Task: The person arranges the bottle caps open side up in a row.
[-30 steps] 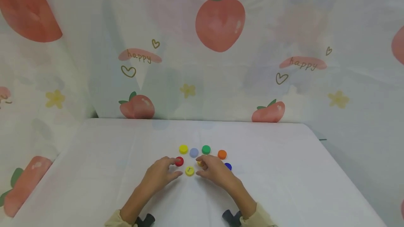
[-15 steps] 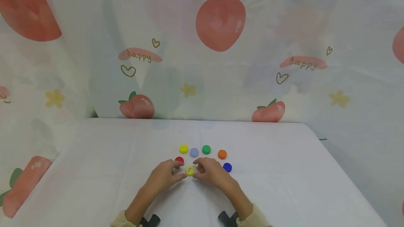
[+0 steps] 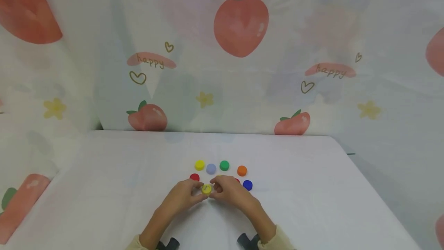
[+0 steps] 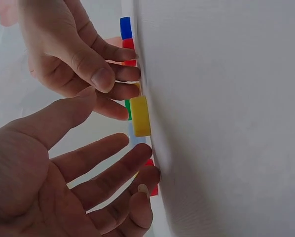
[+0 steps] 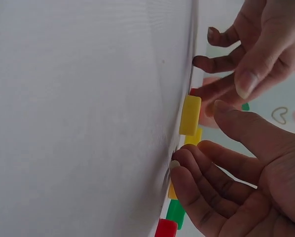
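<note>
Near yellow disc (image 3: 206, 189) flanked on counter (image 3: 295, 196)

The disc is bracketed by the left hand (image 3: 180, 196) and the right hand (image 3: 233, 192), each grip spread wide beside it. Beyond it, a pale blue disc (image 3: 211, 169) and a green disc (image 3: 224, 165) are placed; to its right, an orange disc (image 3: 242, 171) and a blue disc (image 3: 248, 185) are seen.

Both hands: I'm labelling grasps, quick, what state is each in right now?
Left hand: open, holding nothing, beside the nearest yellow disc.
Right hand: open, holding nothing, on the other side of that disc.
</note>
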`<state>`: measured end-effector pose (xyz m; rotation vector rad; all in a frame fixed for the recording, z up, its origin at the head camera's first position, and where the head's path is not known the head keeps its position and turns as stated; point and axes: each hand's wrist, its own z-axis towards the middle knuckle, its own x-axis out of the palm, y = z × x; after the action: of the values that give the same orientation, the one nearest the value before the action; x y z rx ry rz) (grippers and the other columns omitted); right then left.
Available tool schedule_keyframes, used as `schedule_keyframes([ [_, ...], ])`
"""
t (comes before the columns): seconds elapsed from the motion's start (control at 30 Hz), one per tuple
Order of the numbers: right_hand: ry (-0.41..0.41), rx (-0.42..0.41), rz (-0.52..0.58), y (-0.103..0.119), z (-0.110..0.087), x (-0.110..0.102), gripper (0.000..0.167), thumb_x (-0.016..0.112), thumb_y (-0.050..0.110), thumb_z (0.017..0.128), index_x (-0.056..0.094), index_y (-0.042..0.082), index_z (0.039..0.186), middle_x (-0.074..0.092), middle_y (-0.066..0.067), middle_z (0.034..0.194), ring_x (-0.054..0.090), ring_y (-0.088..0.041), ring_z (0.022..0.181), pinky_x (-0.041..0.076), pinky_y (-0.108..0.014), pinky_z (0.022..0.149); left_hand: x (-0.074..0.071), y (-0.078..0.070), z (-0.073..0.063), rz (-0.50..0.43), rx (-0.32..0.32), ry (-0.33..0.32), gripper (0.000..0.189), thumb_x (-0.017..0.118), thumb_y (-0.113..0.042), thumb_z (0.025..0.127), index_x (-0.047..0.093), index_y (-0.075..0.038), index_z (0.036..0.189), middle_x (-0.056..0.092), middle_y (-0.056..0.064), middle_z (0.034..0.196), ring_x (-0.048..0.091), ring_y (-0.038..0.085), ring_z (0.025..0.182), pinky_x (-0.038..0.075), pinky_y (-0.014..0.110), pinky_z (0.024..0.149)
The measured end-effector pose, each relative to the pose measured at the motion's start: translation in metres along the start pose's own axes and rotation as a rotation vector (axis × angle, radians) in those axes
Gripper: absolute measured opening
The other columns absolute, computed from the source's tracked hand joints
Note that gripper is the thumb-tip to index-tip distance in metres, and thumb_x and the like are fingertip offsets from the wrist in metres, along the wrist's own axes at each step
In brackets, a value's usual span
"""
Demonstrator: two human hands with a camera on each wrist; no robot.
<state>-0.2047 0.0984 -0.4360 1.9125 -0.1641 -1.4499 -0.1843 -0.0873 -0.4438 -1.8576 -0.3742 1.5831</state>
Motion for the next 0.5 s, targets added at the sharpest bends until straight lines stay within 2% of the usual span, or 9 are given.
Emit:
schedule_keyframes([
  [0.17,0.01,-0.005,-0.005,-0.002,0.0014,0.0014,0.037,0.075,0.021,0.081,0.064,0.007,0.115,0.06,0.009,0.085,0.055,-0.008,0.079,0.049,-0.022,0.073,-0.0018,0.0021,-0.0028,-0.017,0.0,0.013,0.044,0.075,-0.033,0.08,0.067,-0.007,0.114,0.066,0.006,0.109,0.059,0.02,0.089,0.052,0.037,0.078],
  [0.5,0.033,-0.036,0.016,-0.0004,-0.0013,0.0006,0.037,0.074,0.019,0.082,0.065,0.007,0.115,0.062,0.006,0.089,0.056,-0.006,0.079,0.048,-0.02,0.072,-0.0005,0.0018,-0.0025,-0.039,-0.013,0.044,0.044,0.073,-0.035,0.081,0.067,-0.007,0.115,0.066,0.006,0.107,0.06,0.019,0.083,0.052,0.035,0.073],
])
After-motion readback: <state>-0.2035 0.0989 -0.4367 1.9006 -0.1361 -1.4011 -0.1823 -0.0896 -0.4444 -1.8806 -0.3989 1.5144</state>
